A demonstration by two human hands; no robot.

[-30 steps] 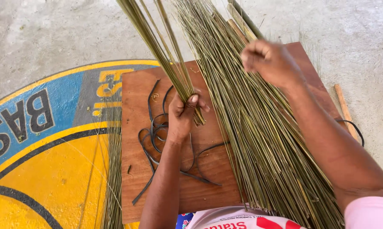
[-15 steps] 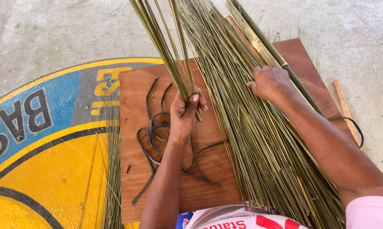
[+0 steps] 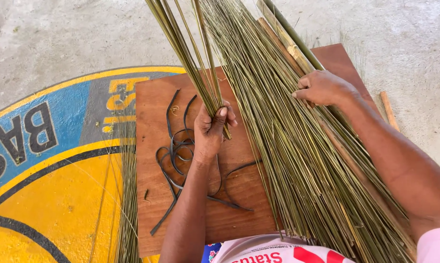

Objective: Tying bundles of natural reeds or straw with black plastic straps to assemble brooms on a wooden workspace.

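Left hand (image 3: 211,127) is closed in a fist around a small bunch of sticks (image 3: 188,53), thumb pressed over the lower ends; the bunch fans up and away from the hand. Right hand (image 3: 322,87) rests with fingers curled, pressing down on the large pile of sticks (image 3: 288,165), which runs from beyond that hand back toward the person's lap. Between the hands lies the left edge of the pile. Under the left hand and wrist sit loose black strips (image 3: 178,156) on a brown board (image 3: 152,204). Step in hand, as judged: sticks are being drawn from the pile and gathered into the held bunch. A further draw calls for the right hand to pinch single sticks while the left grip holds firm.
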